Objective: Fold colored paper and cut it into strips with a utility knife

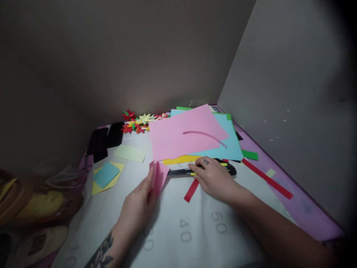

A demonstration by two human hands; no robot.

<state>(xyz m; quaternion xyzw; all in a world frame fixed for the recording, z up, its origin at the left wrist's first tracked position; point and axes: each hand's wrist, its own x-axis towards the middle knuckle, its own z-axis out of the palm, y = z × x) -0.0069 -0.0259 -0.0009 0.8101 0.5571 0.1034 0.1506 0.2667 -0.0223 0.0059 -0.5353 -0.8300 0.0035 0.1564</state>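
My left hand (pixel 139 203) is closed on a folded piece of pink paper (pixel 161 175), its two layers standing a little apart. In my right hand (pixel 213 176) is a box cutter (pixel 178 172) with a black and yellow handle, its blade end pointing left. The tip of the cutter is at the right edge of the folded paper; I cannot tell whether it lies inside the fold. Beneath my right hand a short red paper strip (pixel 191 191) lies on the white mat (pixel 167 219), which bears printed numbers.
Large pink sheets (pixel 173 137) lie over light blue sheets (pixel 234 145) at the back. Folded paper stars (pixel 139 121) stand by the wall. Blue and yellow squares (pixel 106 175) and a pale green piece (pixel 130 153) lie left. A long red strip (pixel 267 178) lies right.
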